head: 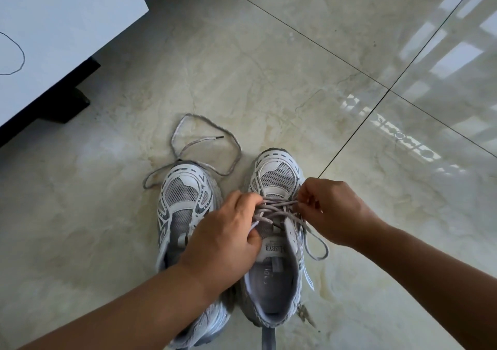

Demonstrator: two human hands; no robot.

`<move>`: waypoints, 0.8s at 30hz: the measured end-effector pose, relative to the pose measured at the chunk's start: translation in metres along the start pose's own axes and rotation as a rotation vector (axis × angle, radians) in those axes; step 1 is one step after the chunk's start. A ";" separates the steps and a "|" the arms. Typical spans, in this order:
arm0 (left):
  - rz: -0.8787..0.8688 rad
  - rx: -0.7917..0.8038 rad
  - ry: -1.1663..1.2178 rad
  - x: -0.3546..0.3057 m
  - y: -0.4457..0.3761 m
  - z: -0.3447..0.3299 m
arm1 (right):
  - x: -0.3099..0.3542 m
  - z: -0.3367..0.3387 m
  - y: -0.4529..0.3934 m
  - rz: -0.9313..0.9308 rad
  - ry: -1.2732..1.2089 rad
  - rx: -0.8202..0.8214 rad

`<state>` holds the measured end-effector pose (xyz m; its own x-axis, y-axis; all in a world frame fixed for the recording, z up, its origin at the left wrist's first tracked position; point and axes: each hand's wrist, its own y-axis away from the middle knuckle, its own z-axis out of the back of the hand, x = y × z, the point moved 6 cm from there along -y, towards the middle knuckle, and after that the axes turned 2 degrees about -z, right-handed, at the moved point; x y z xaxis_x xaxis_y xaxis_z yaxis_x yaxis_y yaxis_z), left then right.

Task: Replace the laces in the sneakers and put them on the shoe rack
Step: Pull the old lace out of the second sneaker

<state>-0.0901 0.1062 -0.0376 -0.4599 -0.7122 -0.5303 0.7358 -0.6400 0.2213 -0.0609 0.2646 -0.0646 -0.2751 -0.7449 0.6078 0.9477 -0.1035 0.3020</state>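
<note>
Two white and grey mesh sneakers stand side by side on the floor, toes pointing away from me. The right sneaker (274, 177) has a grey lace (279, 209) crossed through its eyelets. My left hand (223, 239) pinches that lace on the shoe's left side, and my right hand (333, 212) pinches it on the right side, with a loop hanging below. The left sneaker (185, 196) has no lace in its eyelets and is partly covered by my left forearm. A loose grey lace (188, 145) lies curled on the floor beyond its toe.
A white cabinet (53, 40) on a dark base fills the upper left, with a thin dark cord on top. The floor (322, 80) is glossy beige marble tile with dark grout lines and bright reflections at the right.
</note>
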 end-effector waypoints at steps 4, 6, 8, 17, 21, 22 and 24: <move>-0.009 -0.011 -0.012 0.001 0.001 0.000 | 0.008 0.001 0.002 0.114 0.181 -0.092; -0.015 -0.015 0.001 0.003 0.002 -0.001 | -0.001 0.000 0.005 -0.128 -0.009 -0.080; -0.037 -0.029 0.006 0.002 0.001 0.000 | -0.007 -0.009 0.008 -0.315 -0.209 -0.006; -0.107 -0.035 -0.029 0.001 0.002 0.000 | -0.009 -0.009 0.007 -0.238 -0.273 0.045; -0.090 -0.066 -0.023 0.005 0.003 -0.001 | -0.017 0.003 0.005 -0.012 0.075 -0.052; -0.089 -0.067 -0.022 0.004 0.003 -0.002 | -0.018 0.003 0.006 0.054 0.180 -0.080; -0.103 -0.067 -0.041 0.002 0.002 -0.002 | -0.017 0.001 0.011 0.149 0.336 -0.144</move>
<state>-0.0891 0.1042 -0.0397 -0.5539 -0.6557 -0.5131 0.7145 -0.6907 0.1115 -0.0457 0.2772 -0.0706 -0.0869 -0.9304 0.3562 0.9928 -0.0513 0.1083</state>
